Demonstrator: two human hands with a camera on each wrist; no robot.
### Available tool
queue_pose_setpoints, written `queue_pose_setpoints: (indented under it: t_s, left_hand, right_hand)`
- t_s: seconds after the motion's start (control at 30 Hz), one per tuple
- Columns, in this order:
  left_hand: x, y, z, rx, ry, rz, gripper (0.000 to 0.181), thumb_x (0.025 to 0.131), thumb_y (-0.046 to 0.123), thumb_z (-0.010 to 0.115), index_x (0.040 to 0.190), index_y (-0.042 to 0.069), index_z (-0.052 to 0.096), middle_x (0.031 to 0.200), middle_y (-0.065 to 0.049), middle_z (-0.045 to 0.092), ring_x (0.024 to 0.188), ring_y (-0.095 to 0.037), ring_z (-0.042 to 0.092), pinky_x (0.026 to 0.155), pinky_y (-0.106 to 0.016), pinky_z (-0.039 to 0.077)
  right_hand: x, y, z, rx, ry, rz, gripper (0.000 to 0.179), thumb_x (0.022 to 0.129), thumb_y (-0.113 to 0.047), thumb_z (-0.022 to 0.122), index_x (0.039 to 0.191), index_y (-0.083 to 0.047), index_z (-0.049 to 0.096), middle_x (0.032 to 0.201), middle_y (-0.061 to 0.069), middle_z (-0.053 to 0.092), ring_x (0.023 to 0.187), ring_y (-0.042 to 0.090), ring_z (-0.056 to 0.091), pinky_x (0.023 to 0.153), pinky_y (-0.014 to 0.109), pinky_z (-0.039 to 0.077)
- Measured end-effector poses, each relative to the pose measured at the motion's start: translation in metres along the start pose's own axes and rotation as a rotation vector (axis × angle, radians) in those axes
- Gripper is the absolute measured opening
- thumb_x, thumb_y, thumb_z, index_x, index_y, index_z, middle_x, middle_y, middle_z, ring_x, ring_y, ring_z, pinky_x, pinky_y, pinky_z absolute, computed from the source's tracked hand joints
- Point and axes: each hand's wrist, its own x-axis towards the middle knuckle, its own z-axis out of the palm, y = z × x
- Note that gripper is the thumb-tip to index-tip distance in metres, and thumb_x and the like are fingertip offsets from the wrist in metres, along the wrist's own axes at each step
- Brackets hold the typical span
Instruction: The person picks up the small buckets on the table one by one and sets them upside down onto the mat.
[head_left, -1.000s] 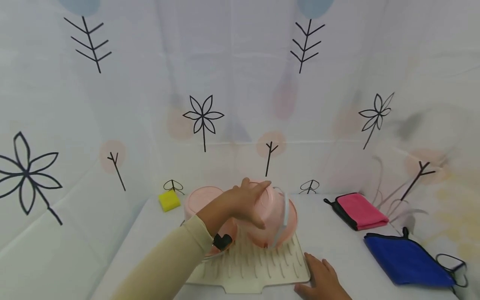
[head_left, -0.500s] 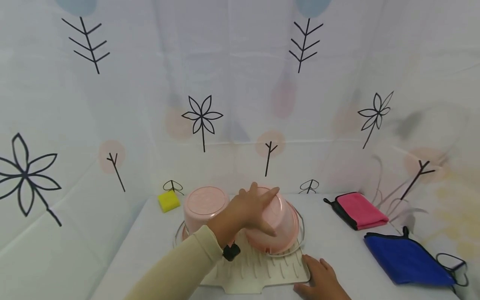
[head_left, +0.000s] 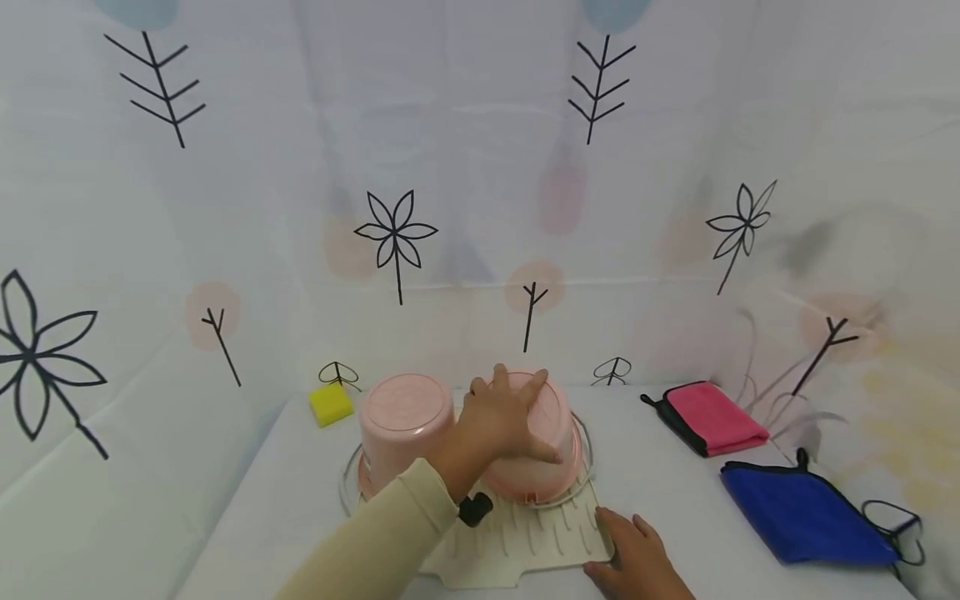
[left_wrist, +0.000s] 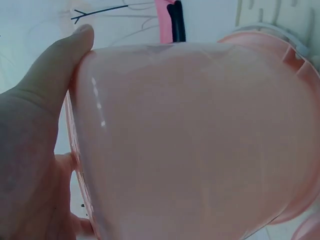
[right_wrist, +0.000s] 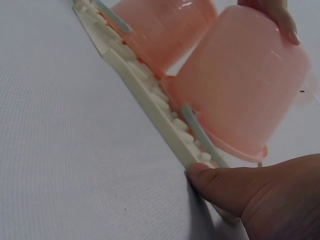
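Note:
Two pink buckets stand upside down on a cream ribbed draining board [head_left: 517,542]. My left hand [head_left: 498,425] grips the right bucket [head_left: 551,417] by its upturned base, fingers spread over it and thumb at its edge. In the left wrist view this bucket's side [left_wrist: 190,130] fills most of the picture. The left bucket [head_left: 405,408] is partly hidden behind my left forearm. My right hand [head_left: 633,550] holds the board's near right corner, its thumb [right_wrist: 220,182] against the edge in the right wrist view. Pale bucket handles [right_wrist: 202,132] lie down around the rims.
At the back left lies a yellow sponge [head_left: 331,405]. On the right are a folded pink cloth [head_left: 723,417] with black trim and a blue one [head_left: 806,512]. A patterned white curtain [head_left: 465,167] hangs behind the table [head_left: 247,500].
The right bucket, tilted and held up at first, now sits rim down on the board. Its handle has dropped around the rim. My right hand has stayed at the corner.

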Motion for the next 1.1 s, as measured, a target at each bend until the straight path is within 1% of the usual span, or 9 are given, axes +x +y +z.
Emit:
queue_pose_setpoints:
  t_s: [0.07, 0.13, 0.23, 0.3, 0.47, 0.57, 0.7, 0.9, 1.1]
  left_hand:
    - [0.003, 0.001, 0.001, -0.041, -0.005, -0.016, 0.123, 0.066, 0.089, 0.074, 0.165, 0.051, 0.013, 0.169, -0.020, 0.021, 0.132, -0.048, 0.042, 0.107, -0.058, 0.045]
    - [0.007, 0.003, 0.002, -0.087, -0.007, -0.029, 0.122, 0.066, 0.086, 0.077, 0.165, 0.050, 0.015, 0.170, -0.021, 0.018, 0.135, -0.049, 0.039, 0.109, -0.059, 0.042]
    - [0.012, 0.006, 0.005, -0.127, -0.018, -0.038, 0.122, 0.067, 0.083, 0.079, 0.165, 0.050, 0.016, 0.172, -0.020, 0.014, 0.138, -0.051, 0.035, 0.112, -0.061, 0.038]
    - [0.016, 0.007, 0.005, -0.140, -0.029, -0.040, 0.121, 0.067, 0.083, 0.079, 0.166, 0.049, 0.016, 0.173, -0.020, 0.011, 0.138, -0.051, 0.033, 0.113, -0.061, 0.036]
    - [0.026, 0.007, 0.006, -0.153, -0.060, -0.042, 0.117, 0.072, 0.081, 0.077, 0.166, 0.048, 0.016, 0.174, -0.018, 0.009, 0.138, -0.053, 0.033, 0.114, -0.061, 0.033]
    - [0.031, 0.003, 0.007, -0.171, -0.099, -0.042, 0.115, 0.074, 0.079, 0.076, 0.166, 0.048, 0.014, 0.175, -0.017, 0.006, 0.142, -0.053, 0.030, 0.117, -0.062, 0.032]
    - [0.037, -0.002, 0.009, -0.203, -0.125, -0.024, 0.113, 0.075, 0.079, 0.075, 0.166, 0.048, 0.014, 0.176, -0.016, 0.004, 0.146, -0.052, 0.026, 0.118, -0.063, 0.031]
    - [0.046, -0.008, 0.010, -0.252, -0.137, 0.025, 0.108, 0.076, 0.078, 0.074, 0.165, 0.046, 0.022, 0.176, -0.016, 0.007, 0.149, -0.053, 0.024, 0.116, -0.066, 0.033]
    - [0.051, -0.012, 0.011, -0.264, -0.170, 0.048, 0.104, 0.076, 0.078, 0.074, 0.164, 0.048, 0.026, 0.176, -0.014, 0.009, 0.149, -0.051, 0.023, 0.112, -0.069, 0.037]
  right_hand:
    - [0.000, 0.000, 0.000, 0.004, -0.003, 0.000, 0.087, 0.076, -0.038, 0.092, 0.143, 0.004, 0.056, 0.145, 0.023, 0.060, 0.138, 0.044, 0.053, 0.122, 0.070, 0.019]
    - [0.002, -0.001, 0.000, 0.005, -0.018, 0.018, 0.088, 0.077, -0.040, 0.092, 0.144, 0.002, 0.055, 0.146, 0.023, 0.059, 0.139, 0.044, 0.051, 0.122, 0.071, 0.018]
    - [0.002, -0.001, -0.001, -0.002, -0.034, 0.050, 0.091, 0.076, -0.045, 0.091, 0.146, 0.000, 0.054, 0.149, 0.023, 0.056, 0.142, 0.045, 0.048, 0.122, 0.072, 0.017]
    - [0.003, -0.002, -0.002, -0.005, -0.041, 0.056, 0.092, 0.077, -0.046, 0.090, 0.147, 0.000, 0.053, 0.151, 0.023, 0.055, 0.143, 0.045, 0.047, 0.122, 0.071, 0.016]
    - [0.000, -0.005, -0.003, -0.011, -0.015, 0.011, 0.089, 0.079, -0.041, 0.090, 0.146, 0.004, 0.053, 0.150, 0.025, 0.055, 0.143, 0.045, 0.048, 0.123, 0.070, 0.017]
    - [-0.001, -0.007, -0.002, -0.001, -0.017, 0.029, 0.089, 0.079, -0.041, 0.090, 0.147, 0.003, 0.053, 0.151, 0.025, 0.054, 0.143, 0.046, 0.046, 0.123, 0.070, 0.016]
    - [-0.001, -0.007, -0.002, 0.004, -0.033, 0.054, 0.090, 0.078, -0.043, 0.090, 0.147, 0.002, 0.052, 0.152, 0.025, 0.054, 0.144, 0.047, 0.045, 0.123, 0.070, 0.015]
    - [0.000, -0.005, -0.001, -0.012, -0.036, 0.038, 0.091, 0.079, -0.044, 0.089, 0.148, 0.002, 0.052, 0.152, 0.024, 0.054, 0.144, 0.045, 0.047, 0.123, 0.070, 0.015]
    - [0.001, -0.005, 0.000, 0.010, -0.057, 0.089, 0.094, 0.077, -0.047, 0.090, 0.149, 0.000, 0.052, 0.154, 0.023, 0.052, 0.146, 0.048, 0.042, 0.122, 0.073, 0.013]
